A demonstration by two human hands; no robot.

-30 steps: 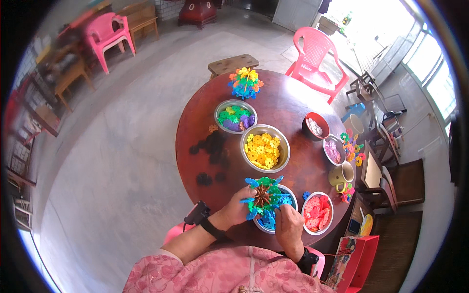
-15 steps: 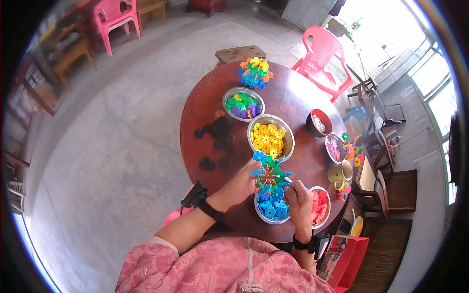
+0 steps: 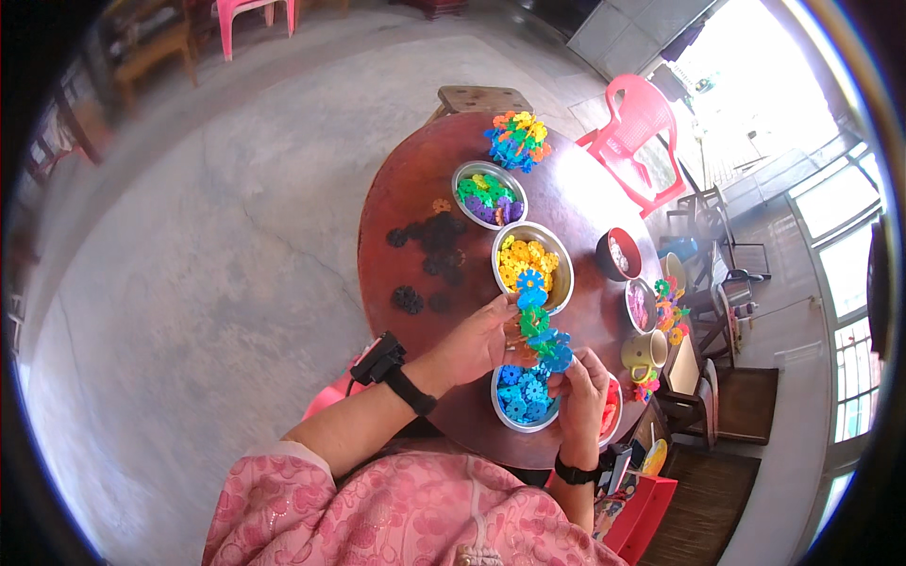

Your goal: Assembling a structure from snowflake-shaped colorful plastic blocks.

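Over the near part of the round table, my left hand (image 3: 479, 341) grips a cluster of interlocking flower discs (image 3: 535, 322) in blue, green and brown. At the cluster's lower right, the closed fingers of my right hand (image 3: 581, 389) pinch a blue flower disc (image 3: 557, 356) at its edge. Just below the cluster stands a bowl of blue flower discs (image 3: 522, 396). A bowl of red flower discs (image 3: 612, 415) sits partly behind my right hand. Beyond the cluster is a metal bowl (image 3: 568, 274) of yellow flower discs.
Farther back are a bowl of green and purple discs (image 3: 488, 196) and a finished-looking multicoloured disc ball (image 3: 517, 141). Black discs (image 3: 439, 241) lie loose at the left. Along the right stand a dark red bowl (image 3: 618, 253), a pink-filled bowl (image 3: 640, 307) and a mug (image 3: 644, 351).
The cluster has turned in my hands, so its brown middle now faces left and its blue and green side shows. My view has shifted a little.
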